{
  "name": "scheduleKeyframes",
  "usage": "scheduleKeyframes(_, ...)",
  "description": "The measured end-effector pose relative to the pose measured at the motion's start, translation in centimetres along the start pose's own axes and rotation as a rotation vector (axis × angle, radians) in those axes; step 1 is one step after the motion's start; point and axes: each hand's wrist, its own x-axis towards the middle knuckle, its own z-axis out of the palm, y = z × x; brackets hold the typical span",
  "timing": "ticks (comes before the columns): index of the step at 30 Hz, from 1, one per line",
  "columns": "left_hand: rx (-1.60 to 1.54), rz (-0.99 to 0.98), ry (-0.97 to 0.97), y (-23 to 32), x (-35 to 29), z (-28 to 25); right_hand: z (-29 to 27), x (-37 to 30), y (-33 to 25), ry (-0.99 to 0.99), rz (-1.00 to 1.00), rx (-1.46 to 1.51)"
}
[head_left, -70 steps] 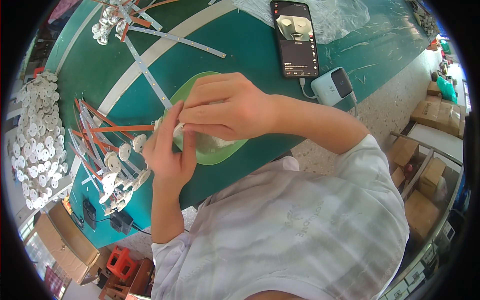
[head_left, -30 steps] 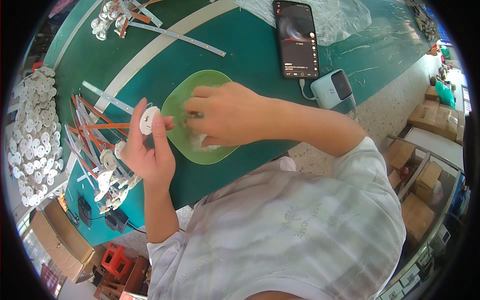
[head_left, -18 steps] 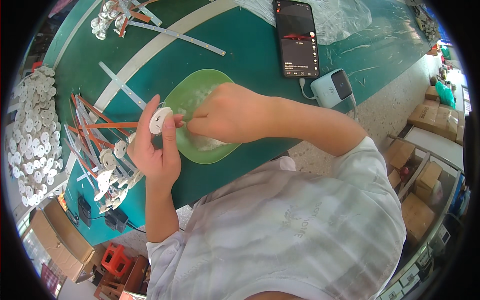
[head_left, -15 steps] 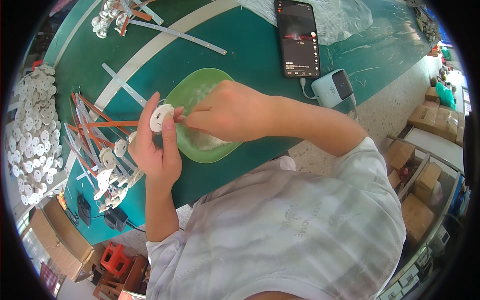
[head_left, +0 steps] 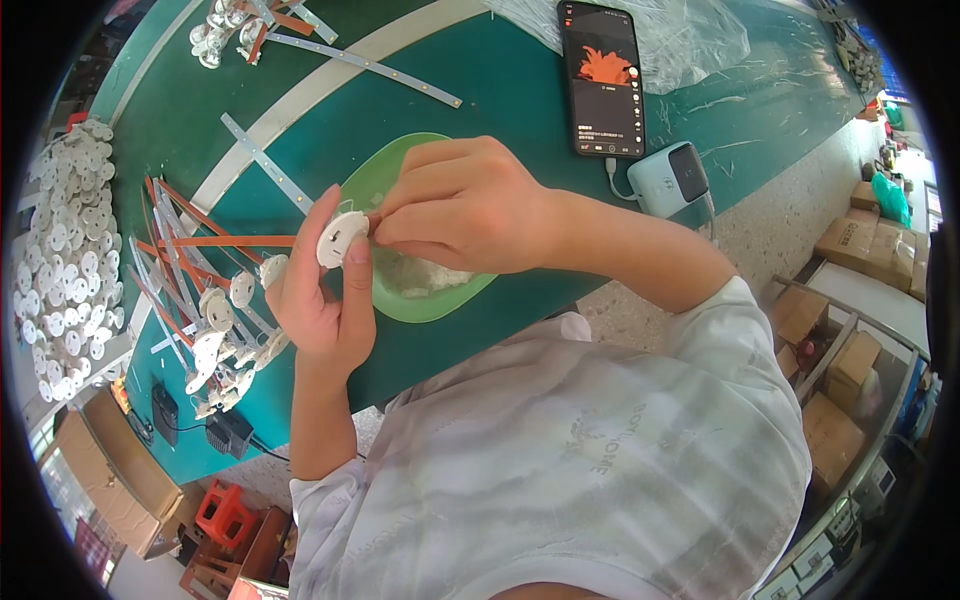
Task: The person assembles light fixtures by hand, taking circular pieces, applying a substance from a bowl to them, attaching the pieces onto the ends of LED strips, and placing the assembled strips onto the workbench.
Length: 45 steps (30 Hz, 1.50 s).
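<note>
While left hand [head_left: 325, 303] grips disc [head_left: 341, 240]: strip [head_left: 265, 165] seemingly attached
Right hand [head_left: 475, 208]: curled, grasp unclear
Disc-and-strip bundle [head_left: 215, 311], 9 o'clock: done-or-left unclear

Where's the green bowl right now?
In the head view, the green bowl is on the green table, just left of picture centre. The right hand partly hides it; the white disc in the left hand is at its left side.
</note>
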Motion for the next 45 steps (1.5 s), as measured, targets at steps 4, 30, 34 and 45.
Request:
scheduleKeyframes(4,-0.079,0.010,0.019,0.4,0.2,0.2,0.4,-0.1,0.0,0.056,-0.041,-0.042)
scheduleKeyframes(30,-0.226,-0.011,0.023,0.1,0.4,0.2,0.0,0.0,-0.1,0.115,-0.075,-0.067)
scheduleKeyframes(34,-0.182,-0.004,0.030,0.2,0.0,0.2,0.1,-0.1,-0.1,0.068,-0.078,-0.053)
scheduleKeyframes(45,-0.229,-0.068,0.079,0.5,-0.3,0.2,0.2,0.1,-0.2,0.114,-0.075,-0.136)
